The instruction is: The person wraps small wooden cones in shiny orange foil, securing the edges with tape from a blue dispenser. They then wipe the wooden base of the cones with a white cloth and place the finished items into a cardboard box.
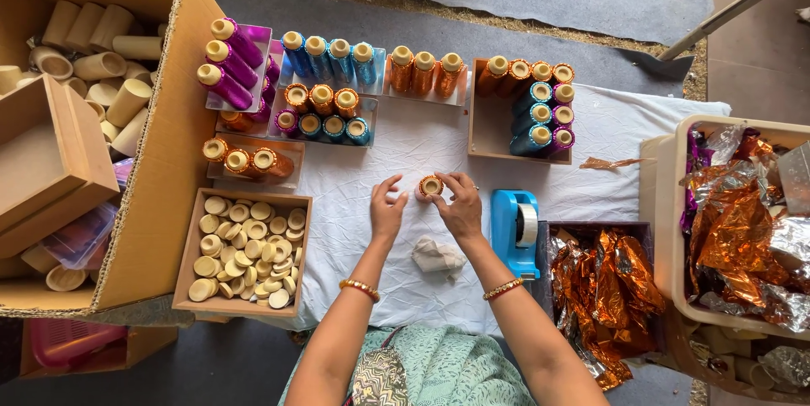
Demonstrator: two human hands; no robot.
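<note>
Holding orange foil tube [429, 186], cream cap up; right hand [461, 206] grip pinching it; left hand [386, 210] fingers touching.

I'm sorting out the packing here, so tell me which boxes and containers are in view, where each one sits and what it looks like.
Big cardboard box: far left, brown, holding plain tubes.
Shallow cardboard tray: left of the left hand, full of cream caps.
Cardboard tray: beyond the right hand, with wrapped tubes.
Beige plastic tub: far right, holding crumpled foil.
Blue tape dispenser: right of the hands.
No labels, signs or screens.
</note>
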